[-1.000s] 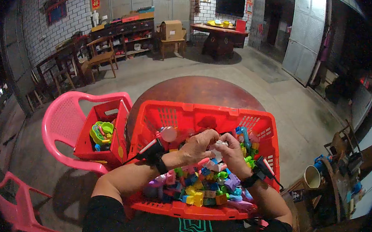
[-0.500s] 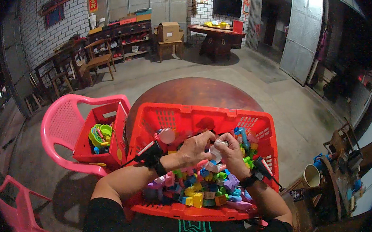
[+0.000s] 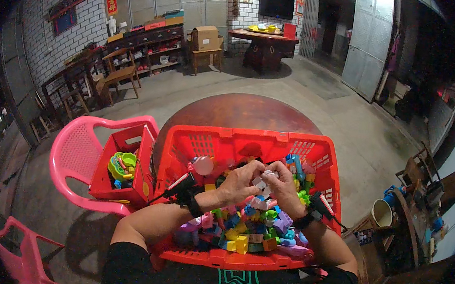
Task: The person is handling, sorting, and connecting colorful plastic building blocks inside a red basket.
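A large red plastic basket in front of me holds a heap of colourful toy building blocks. Over its middle my two hands meet at a small white toy block. My left hand is bent with thumb and fingertips closed at the block's left side. Closed on it from the right is my right hand, fingers curled. The fingers partly cover the block, so whether it is one piece or more is hard to tell. A pale pink round piece lies left of my left hand.
The basket stands on a round brown table. On the left, a pink plastic chair bears a red box with a green toy inside. A second pink chair is at lower left. A pale bucket stands at right.
My fingers have shifted slightly around the white block, and it shows at a different angle, lower between the hands. Both arms stay almost in place.
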`<state>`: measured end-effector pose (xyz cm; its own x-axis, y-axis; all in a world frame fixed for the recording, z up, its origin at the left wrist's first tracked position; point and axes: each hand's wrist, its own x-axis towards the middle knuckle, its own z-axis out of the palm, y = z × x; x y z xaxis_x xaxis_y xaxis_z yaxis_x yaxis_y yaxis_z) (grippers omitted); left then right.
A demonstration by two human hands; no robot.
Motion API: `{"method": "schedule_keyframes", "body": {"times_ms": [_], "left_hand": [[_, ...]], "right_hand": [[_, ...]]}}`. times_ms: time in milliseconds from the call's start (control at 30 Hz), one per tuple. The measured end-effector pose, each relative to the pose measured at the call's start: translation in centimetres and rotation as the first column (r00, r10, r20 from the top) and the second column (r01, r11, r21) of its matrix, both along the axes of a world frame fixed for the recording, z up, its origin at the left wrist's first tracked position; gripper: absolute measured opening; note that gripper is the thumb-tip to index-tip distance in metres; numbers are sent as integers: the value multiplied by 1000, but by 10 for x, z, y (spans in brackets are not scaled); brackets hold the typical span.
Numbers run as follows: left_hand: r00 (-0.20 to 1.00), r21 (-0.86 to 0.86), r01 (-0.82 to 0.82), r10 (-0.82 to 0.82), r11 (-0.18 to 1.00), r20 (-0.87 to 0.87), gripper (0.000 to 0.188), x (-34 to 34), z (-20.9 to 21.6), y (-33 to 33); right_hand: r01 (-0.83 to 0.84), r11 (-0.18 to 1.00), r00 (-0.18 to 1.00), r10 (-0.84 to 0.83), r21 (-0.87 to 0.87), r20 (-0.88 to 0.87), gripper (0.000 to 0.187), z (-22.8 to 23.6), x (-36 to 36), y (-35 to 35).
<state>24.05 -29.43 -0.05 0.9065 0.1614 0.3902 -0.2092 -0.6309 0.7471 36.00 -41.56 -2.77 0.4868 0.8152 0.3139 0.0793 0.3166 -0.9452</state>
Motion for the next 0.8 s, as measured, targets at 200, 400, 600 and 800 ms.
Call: {"method": "schedule_keyframes", "body": {"times_ms": [200,400,600,800], "left_hand": [[997,-66,53,-49,996,64,43,3,-7,8],[994,42,28,-32,999,100,46,4,-2,6],[995,111,4,-15,994,96,54,-1,2,-2],[997,139,-25,15,990,75,57,0,4,1]], "right_hand": [[-34,999,995,32,-19,-93,13,10,-8,-3],[56,998,971,-60,23,230,11,2,-7,0],[5,1000,999,-6,19,40,11,2,-8,1],[15,1000,999,-15,16,-39,10,4,-6,0]]}}
